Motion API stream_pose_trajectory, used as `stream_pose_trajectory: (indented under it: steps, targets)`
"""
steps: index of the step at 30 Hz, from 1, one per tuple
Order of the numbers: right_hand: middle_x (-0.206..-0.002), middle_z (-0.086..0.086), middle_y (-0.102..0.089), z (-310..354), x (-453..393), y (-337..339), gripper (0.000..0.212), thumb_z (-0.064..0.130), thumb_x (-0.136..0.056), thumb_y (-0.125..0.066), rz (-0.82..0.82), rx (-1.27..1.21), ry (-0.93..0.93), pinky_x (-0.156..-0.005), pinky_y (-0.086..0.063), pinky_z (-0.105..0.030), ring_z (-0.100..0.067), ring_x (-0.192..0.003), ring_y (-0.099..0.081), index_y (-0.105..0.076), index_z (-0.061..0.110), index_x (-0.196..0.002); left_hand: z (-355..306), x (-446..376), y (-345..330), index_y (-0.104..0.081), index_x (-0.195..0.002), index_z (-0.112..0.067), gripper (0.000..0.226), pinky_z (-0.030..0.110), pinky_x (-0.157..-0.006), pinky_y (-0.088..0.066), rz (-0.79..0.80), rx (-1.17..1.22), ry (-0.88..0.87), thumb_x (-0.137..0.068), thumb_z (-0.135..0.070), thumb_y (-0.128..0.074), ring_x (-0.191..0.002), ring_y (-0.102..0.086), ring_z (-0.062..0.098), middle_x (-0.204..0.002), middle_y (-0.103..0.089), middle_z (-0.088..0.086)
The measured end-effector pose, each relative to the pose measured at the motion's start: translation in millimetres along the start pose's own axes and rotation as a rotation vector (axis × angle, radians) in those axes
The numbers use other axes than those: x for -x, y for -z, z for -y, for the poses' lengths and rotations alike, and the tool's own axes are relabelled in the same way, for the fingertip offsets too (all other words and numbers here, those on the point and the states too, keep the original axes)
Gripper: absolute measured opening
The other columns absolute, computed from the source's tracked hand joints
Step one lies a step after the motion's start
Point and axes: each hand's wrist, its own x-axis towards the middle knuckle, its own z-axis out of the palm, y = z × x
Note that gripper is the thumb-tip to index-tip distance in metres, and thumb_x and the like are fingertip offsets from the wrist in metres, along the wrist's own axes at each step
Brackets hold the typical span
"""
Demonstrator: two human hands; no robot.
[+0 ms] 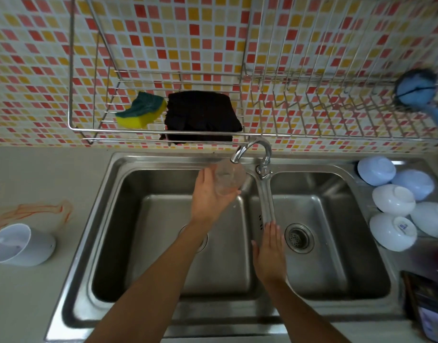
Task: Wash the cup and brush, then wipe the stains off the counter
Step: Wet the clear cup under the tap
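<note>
My left hand [208, 196] holds a clear glass cup [229, 178] tilted under the spout of the faucet [252, 151], over the left basin of the steel sink [109, 194]. Flat and with fingers together, my right hand [270, 251] rests on the divider between the two basins and holds nothing. A blue brush [417, 91] with dark bristles hangs in the wire rack at the far right. Orange stains [34, 210] streak the grey counter to the left of the sink. On the wire shelf lie a yellow-green sponge [141, 110] and a folded black cloth [201, 115].
A white cup [19, 245] lies on its side on the left counter near the stains. Several upturned white bowls [396, 201] sit on the drainboard to the right. The right basin has a drain strainer [298, 237]. Dark items [426, 300] stand at the lower right.
</note>
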Motion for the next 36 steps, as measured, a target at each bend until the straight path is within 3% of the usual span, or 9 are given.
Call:
stream_pose_trajectory:
  steps: [7,12,18,21,24,27,31,36]
  targets:
    - [-0.156,-0.020,-0.024,-0.6,-1.3,1.4,0.070,0.045,-0.100,-0.005,0.005,0.061,0.034,-0.119,-0.012,-0.040,-0.029,-0.146,-0.018,-0.022,-0.001,-0.149,-8.3,-6.4,-2.8,-0.042,-0.129,-0.009,0.087,0.035,-0.097,-0.047,0.047,-0.018,0.006,-0.060,-0.039,-0.088,-0.113,-0.052,0.022,-0.127,-0.048,0.007]
    - [-0.158,-0.019,-0.018,-1.8,-0.1,-1.3,0.066,0.040,-0.098,-0.024,0.000,0.098,0.033,-0.119,-0.010,-0.041,-0.028,-0.147,-0.012,-0.016,0.000,-0.150,-9.2,-12.0,3.7,-0.041,-0.130,-0.009,0.088,0.036,-0.098,-0.047,0.013,-0.006,0.032,-0.061,-0.038,-0.088,-0.115,-0.051,0.020,-0.128,-0.048,0.006]
    - [-0.158,-0.019,-0.014,-0.5,-0.6,-0.3,0.069,0.043,-0.098,-0.026,0.022,0.127,0.038,-0.119,-0.018,-0.046,-0.029,-0.148,-0.008,-0.012,0.000,-0.151,19.6,-10.6,20.1,-0.040,-0.130,-0.010,0.090,0.037,-0.090,-0.052,-0.045,-0.089,0.029,-0.060,-0.038,-0.088,-0.111,-0.054,0.023,-0.128,-0.046,0.007]
    - [-0.158,-0.020,-0.014,0.9,0.6,0.6,0.071,0.045,-0.098,-0.028,0.027,0.150,0.033,-0.119,-0.019,-0.046,-0.030,-0.147,-0.009,-0.012,0.000,-0.151,43.6,0.8,25.0,-0.041,-0.127,-0.010,0.084,0.040,-0.082,-0.054,0.043,-0.190,0.037,-0.062,-0.039,-0.087,-0.104,-0.056,0.025,-0.125,-0.045,0.009]
    - [-0.158,-0.021,-0.014,0.8,0.1,0.8,0.072,0.046,-0.098,-0.028,0.027,0.177,0.040,-0.119,-0.019,-0.046,-0.030,-0.147,-0.009,-0.011,-0.001,-0.151,68.9,9.7,28.6,-0.044,-0.124,-0.006,0.080,0.038,-0.085,-0.050,0.045,-0.192,0.105,-0.062,-0.033,-0.088,-0.105,-0.053,0.025,-0.122,-0.047,0.010]
    - [-0.158,-0.021,-0.015,2.0,1.0,0.8,0.073,0.047,-0.098,-0.028,0.028,0.183,0.041,-0.119,-0.016,-0.045,-0.031,-0.147,-0.010,-0.012,-0.002,-0.151,80.4,17.1,30.7,-0.046,-0.122,-0.001,0.080,0.028,-0.084,-0.040,0.037,-0.197,0.167,-0.061,-0.031,-0.089,-0.106,-0.052,0.027,-0.121,-0.048,0.013]
    - [-0.158,-0.021,-0.016,2.6,2.0,0.1,0.073,0.047,-0.099,-0.027,0.004,0.174,0.037,-0.120,-0.014,-0.044,-0.030,-0.147,-0.011,-0.014,-0.002,-0.151,90.5,22.4,31.4,-0.047,-0.124,-0.004,0.079,0.024,-0.084,-0.039,0.064,-0.158,0.253,-0.062,-0.030,-0.088,-0.107,-0.053,0.026,-0.123,-0.049,0.013]
    - [-0.157,-0.022,-0.018,4.0,2.2,1.5,0.072,0.045,-0.098,-0.027,-0.019,0.167,0.041,-0.119,-0.013,-0.044,-0.031,-0.147,-0.013,-0.017,-0.004,-0.150,106.0,33.9,28.6,-0.049,-0.125,-0.005,0.077,0.024,-0.085,-0.037,0.077,-0.308,0.166,-0.061,-0.023,-0.088,-0.101,-0.052,0.025,-0.118,-0.048,0.010]
